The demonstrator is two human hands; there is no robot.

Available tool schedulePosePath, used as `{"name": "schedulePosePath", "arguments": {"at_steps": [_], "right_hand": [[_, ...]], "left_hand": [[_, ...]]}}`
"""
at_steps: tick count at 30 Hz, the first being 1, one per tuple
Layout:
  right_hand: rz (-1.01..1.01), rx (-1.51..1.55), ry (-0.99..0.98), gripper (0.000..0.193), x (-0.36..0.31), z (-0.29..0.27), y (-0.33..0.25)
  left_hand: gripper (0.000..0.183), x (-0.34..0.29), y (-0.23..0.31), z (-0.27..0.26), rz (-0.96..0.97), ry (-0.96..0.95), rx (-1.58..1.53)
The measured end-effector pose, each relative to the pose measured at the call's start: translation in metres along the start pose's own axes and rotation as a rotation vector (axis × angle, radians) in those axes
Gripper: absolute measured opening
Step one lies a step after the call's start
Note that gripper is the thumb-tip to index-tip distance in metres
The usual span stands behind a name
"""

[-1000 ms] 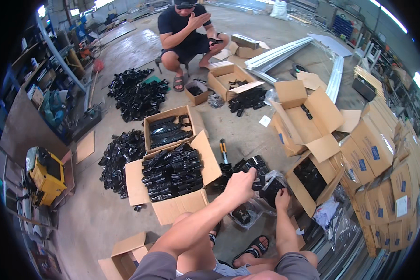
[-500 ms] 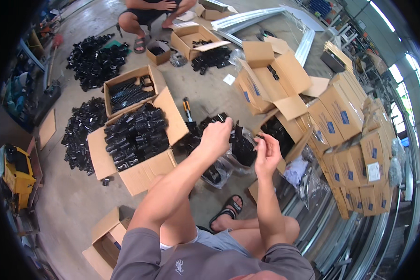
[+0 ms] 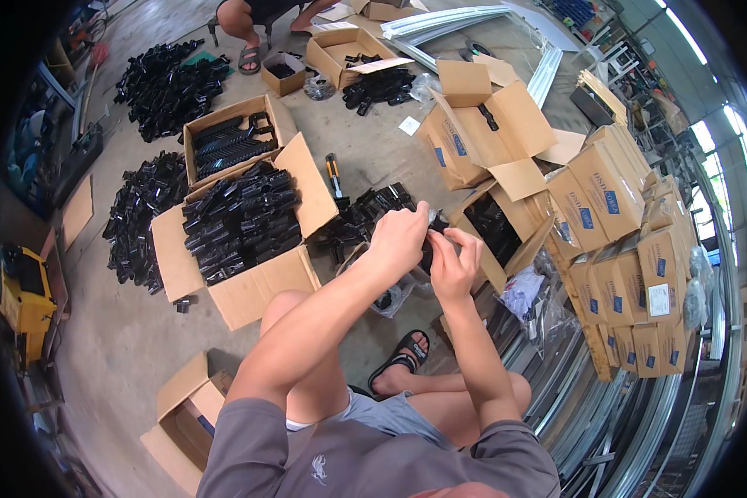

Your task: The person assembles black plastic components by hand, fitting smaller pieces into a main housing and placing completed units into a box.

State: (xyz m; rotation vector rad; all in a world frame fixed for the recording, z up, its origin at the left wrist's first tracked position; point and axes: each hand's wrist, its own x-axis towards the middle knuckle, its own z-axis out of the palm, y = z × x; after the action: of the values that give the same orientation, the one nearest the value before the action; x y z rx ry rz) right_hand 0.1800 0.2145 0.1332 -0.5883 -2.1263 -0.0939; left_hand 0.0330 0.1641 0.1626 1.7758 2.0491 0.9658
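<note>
My left hand [image 3: 400,239] is closed, its back toward me, and its fingers hide most of what is in them. Close beside it, my right hand [image 3: 454,266] is pinched on a small black part, mostly hidden by the fingers. The two hands meet above a clear plastic bag [image 3: 397,300] and a heap of black parts [image 3: 365,217]. Left of them, an open cardboard box [image 3: 261,300] is filled with shiny black pieces [image 3: 242,217]. An orange-and-black handled tool [image 3: 333,174] lies on the floor just beyond.
More black parts lie in piles [image 3: 170,91] at the far left. Open cardboard boxes [image 3: 494,124] stand ahead and right, with stacked closed cartons [image 3: 593,203] beside them. Metal profiles [image 3: 589,415] lie at my right. Another person's leg [image 3: 239,21] shows at the top.
My right hand has moved left and up to meet my left hand, bringing the small black part with it. My left hand has shifted slightly right. The view has tilted a little.
</note>
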Motion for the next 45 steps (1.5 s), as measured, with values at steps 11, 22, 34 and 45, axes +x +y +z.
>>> {"name": "schedulePosePath", "arguments": {"at_steps": [11,22,34,45], "right_hand": [[0.015,-0.075,-0.150,0.014,0.018,-0.008,-0.010],[0.034,0.004,-0.121,0.015,0.020,-0.006,-0.012],[0.668,0.249,-0.549,0.016,-0.168,0.081,0.026],[0.848,-0.046,-1.360,0.032,-0.214,0.150,0.000]], "left_hand": [[0.036,0.000,0.001,-0.008,0.006,-0.008,0.005],[0.043,0.000,-0.001,-0.014,-0.036,0.000,-0.016],[0.042,0.011,-0.007,-0.042,-0.370,0.031,-0.713],[0.035,-0.003,0.005,-0.051,-0.431,0.017,-1.262]]}}
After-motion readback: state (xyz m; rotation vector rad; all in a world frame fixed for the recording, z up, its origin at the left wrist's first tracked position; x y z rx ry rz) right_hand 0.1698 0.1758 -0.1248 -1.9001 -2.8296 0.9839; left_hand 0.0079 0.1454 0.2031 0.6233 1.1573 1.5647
